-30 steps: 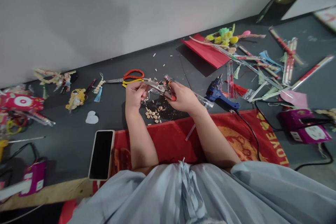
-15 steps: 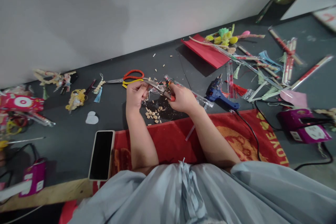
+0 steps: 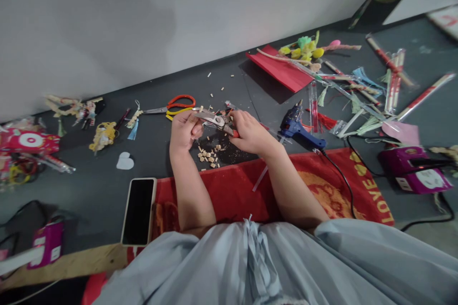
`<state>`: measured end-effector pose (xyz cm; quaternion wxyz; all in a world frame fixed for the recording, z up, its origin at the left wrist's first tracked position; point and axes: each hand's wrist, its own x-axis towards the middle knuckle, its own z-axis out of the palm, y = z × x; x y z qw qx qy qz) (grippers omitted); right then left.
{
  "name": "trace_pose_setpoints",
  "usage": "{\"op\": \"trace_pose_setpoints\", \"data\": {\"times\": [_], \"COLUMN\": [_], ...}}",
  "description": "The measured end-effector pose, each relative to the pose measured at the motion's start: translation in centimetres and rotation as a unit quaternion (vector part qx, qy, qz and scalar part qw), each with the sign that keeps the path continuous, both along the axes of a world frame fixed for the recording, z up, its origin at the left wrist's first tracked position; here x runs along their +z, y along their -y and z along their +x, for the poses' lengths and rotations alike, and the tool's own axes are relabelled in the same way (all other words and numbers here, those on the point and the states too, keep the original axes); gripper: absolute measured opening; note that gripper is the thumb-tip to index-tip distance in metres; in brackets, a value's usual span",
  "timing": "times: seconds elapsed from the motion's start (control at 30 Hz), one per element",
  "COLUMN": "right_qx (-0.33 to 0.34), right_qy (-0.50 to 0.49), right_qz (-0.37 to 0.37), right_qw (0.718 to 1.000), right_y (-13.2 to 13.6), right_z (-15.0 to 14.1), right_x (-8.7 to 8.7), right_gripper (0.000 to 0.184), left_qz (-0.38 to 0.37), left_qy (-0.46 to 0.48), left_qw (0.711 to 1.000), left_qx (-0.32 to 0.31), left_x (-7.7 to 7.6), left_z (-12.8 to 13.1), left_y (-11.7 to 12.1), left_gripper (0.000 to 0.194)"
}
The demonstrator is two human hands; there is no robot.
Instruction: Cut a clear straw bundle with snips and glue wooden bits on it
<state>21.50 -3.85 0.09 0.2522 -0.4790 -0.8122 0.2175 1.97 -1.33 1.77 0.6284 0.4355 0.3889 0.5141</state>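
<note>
My right hand [image 3: 249, 133] is around the red handles of metal shears [image 3: 217, 120], its fingers stretched over the grip. The blades point left, with their tips at my left hand [image 3: 184, 131]. That hand is closed in a pinch, and a small pale stick end [image 3: 201, 108] shows just above its fingers. The rest of what it holds is hidden. Below the blades lies a small heap of cut wooden bits [image 3: 210, 156]. Scissors with orange and yellow handles [image 3: 181, 101] lie just behind my left hand.
A blue glue gun [image 3: 296, 126] rests to the right on a cord. Red paper [image 3: 281, 70], tassels and wrapped sticks [image 3: 425, 97] spread beyond it. A phone [image 3: 139, 212] lies by a red towel [image 3: 229, 195]. Yellow yarn [image 3: 103, 136] and a white paper heart [image 3: 125, 161] are at left.
My right hand's fingers have loosened and stretched out over the shears' handles. My left hand has shifted slightly left. At the far left edge, a yellow item and a thin rod are out of view.
</note>
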Motion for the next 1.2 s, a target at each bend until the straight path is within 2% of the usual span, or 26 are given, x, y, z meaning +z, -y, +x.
{"op": "trace_pose_setpoints", "data": {"times": [0.3, 0.57, 0.93, 1.2], "right_qx": [-0.012, 0.009, 0.029, 0.037], "right_qy": [0.022, -0.010, -0.027, -0.037], "right_qz": [-0.007, -0.034, -0.054, -0.060], "right_qw": [1.000, 0.999, 0.998, 0.997], "right_y": [0.28, 0.11, -0.05, -0.06], "right_z": [0.14, 0.23, 0.21, 0.13], "right_x": [0.91, 0.68, 0.58, 0.55], "right_gripper": [0.046, 0.046, 0.034, 0.034], "left_qz": [-0.004, 0.006, 0.030, 0.032], "left_qy": [0.017, -0.008, 0.018, 0.019], "left_qw": [1.000, 1.000, 0.999, 0.999], "left_qx": [-0.010, 0.000, -0.006, -0.013], "left_x": [-0.09, -0.08, -0.23, -0.26], "left_z": [-0.03, 0.04, -0.02, -0.01], "left_y": [-0.04, 0.00, -0.11, -0.01], "left_gripper": [0.037, 0.038, 0.029, 0.029]}}
